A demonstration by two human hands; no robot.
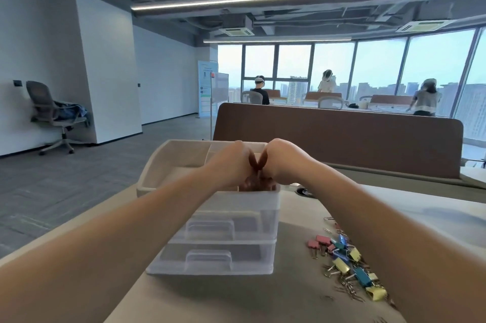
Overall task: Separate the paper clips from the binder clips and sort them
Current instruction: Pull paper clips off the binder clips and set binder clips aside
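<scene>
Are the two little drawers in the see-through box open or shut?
Shut. Both drawers, the upper drawer and the lower drawer, sit flush with the front of the box; neither handle sticks out.

Left hand (231, 162): reaching down into the open top of the drawer unit (223, 233), fingers hidden inside.
Right hand (281, 162): pressed against left hand, also dipped into the top; grip not visible.
Drawer unit: clear plastic, two drawers with front handles, on the table (236, 296).
Clips (347, 259): loose mixed pile right of the unit; pink, yellow, blue binder clips, small metal paper clips.
Tray (168, 162): beige, behind the unit.
</scene>
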